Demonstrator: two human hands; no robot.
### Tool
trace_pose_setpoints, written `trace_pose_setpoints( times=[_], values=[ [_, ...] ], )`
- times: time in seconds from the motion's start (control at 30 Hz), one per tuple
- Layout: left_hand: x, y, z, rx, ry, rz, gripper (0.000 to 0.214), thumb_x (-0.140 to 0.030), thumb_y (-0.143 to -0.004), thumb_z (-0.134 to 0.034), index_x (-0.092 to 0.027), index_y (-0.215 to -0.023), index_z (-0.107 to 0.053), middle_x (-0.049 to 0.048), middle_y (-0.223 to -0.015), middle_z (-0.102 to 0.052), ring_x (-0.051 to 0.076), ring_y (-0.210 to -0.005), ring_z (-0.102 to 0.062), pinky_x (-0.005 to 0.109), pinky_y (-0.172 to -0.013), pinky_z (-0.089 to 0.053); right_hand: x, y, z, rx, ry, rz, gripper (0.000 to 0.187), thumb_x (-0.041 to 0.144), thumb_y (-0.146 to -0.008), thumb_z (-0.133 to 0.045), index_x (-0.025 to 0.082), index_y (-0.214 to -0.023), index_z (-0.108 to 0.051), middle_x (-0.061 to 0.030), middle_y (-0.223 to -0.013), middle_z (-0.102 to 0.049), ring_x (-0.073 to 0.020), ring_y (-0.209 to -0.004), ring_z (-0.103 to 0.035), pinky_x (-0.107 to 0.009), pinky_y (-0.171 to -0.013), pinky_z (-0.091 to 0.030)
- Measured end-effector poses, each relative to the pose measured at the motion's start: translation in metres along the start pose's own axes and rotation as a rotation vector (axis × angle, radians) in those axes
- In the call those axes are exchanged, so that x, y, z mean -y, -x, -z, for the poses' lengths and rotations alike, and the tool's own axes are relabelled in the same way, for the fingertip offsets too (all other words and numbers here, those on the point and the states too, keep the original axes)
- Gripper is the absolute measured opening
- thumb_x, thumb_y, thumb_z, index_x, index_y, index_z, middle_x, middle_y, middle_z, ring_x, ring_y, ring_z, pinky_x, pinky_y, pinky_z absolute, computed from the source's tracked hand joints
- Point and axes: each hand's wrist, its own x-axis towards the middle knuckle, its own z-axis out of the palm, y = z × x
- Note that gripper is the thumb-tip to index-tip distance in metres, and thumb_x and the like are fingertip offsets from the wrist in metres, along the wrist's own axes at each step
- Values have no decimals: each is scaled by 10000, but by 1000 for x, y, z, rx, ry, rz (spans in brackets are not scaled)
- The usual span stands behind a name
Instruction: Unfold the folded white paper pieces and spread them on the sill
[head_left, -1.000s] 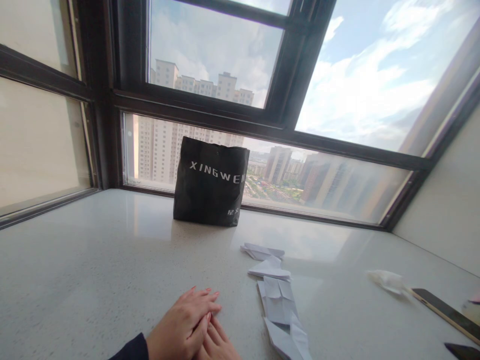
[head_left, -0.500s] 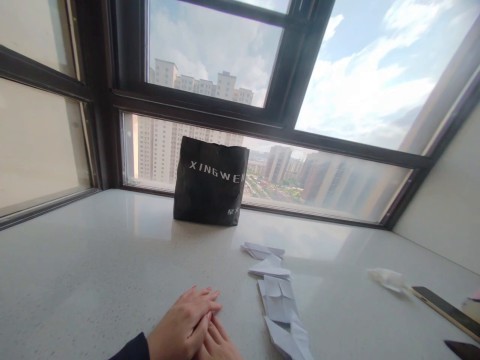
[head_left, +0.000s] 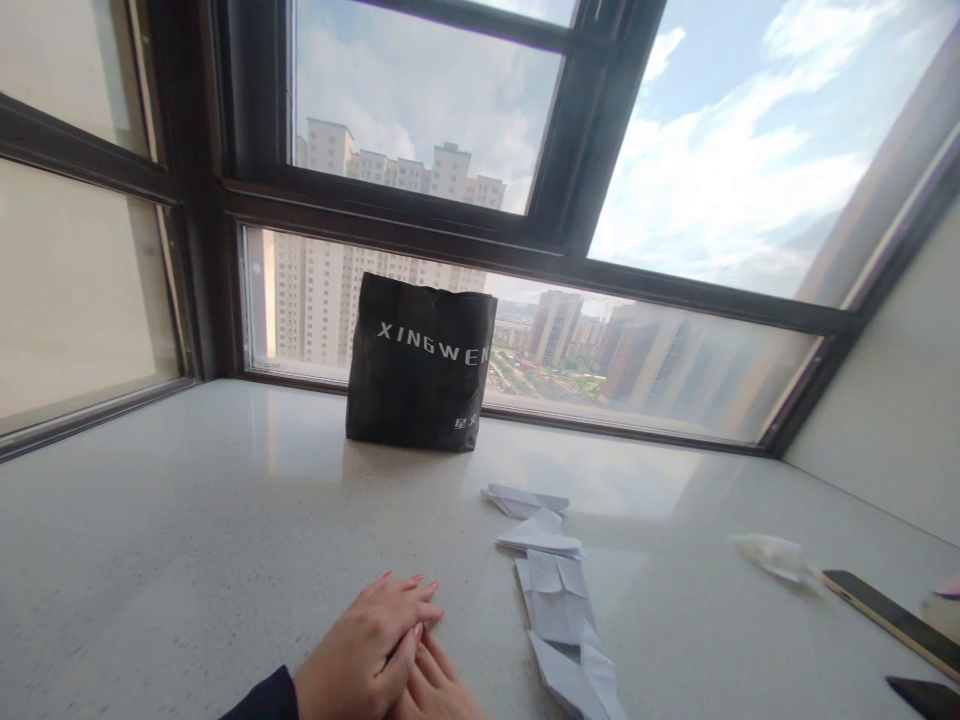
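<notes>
My left hand (head_left: 367, 645) lies flat on top of my right hand (head_left: 439, 685) at the bottom middle, both resting on the pale stone sill (head_left: 187, 540). The fingers of both are stretched out and hold nothing. A dark sleeve covers my left wrist. Just to the right of my hands lies a row of folded white paper shapes (head_left: 555, 600), reaching from the near edge toward the window. My hands touch none of them.
A black bag (head_left: 420, 365) with white lettering stands upright against the window behind the papers. At the right lie a crumpled white scrap (head_left: 772, 555), a phone (head_left: 889, 620) and a dark object (head_left: 926, 695) at the frame edge. Dark window frames surround the sill.
</notes>
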Motion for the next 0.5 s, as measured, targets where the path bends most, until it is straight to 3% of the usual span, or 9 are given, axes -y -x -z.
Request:
trace_pose_setpoints(
  times=[0.17,0.33,0.5],
  values=[
    [-1,0,0,4,3,-4,343,-122,-792,-387,-236,-1033,-602,10,-1165,-555,204,-1090,-489,416,-982,-329,-1,-2,3,23,-9,10,270,312,-867,-451,121,-1019,-566,-95,-895,-671,-240,-976,-572,-429,-999,-344],
    [0,-1,1,-6,13,-8,348,-109,-782,-396,-233,-1027,-608,14,-1159,-560,206,-1087,-493,406,-980,-333,0,0,0,-51,10,7,303,315,-878,-425,96,-1025,-573,-91,-832,-676,-225,-894,-603,-397,-996,-355],
    [0,0,1,-18,15,-20,350,-105,-776,-397,-229,-1028,-606,20,-1152,-565,206,-1082,-497,402,-970,-345,1,3,-4,-29,1,-1,287,309,-874,-436,107,-1017,-579,-90,-832,-675,-229,-897,-604,-411,-987,-364]
  ],
)
